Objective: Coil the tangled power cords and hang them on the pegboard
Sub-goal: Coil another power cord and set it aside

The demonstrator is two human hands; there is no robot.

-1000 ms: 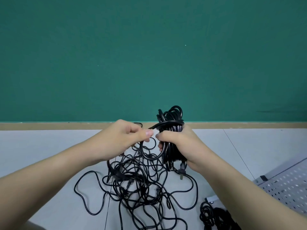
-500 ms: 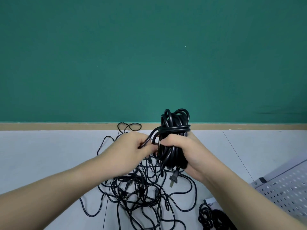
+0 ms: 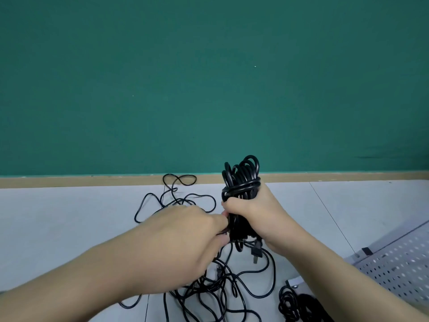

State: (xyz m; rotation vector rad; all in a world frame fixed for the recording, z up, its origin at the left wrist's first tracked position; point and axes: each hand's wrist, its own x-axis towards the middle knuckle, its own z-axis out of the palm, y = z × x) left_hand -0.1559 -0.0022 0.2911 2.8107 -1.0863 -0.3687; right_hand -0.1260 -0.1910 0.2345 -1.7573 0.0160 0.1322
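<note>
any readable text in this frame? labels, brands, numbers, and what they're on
None readable.
Coiled cord bundle: plain black, no print visible.
Plug hanging under the bundle: any moulded marks too small to read.
Pegboard: only holes, no label.
Green wall: blank apart from tiny specks.

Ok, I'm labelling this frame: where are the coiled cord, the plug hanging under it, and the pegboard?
coiled cord [image 3: 241, 175], head view, top loops above the right hand
plug [image 3: 255, 253], head view, its body
pegboard [image 3: 399, 266], head view, perforated face
</note>
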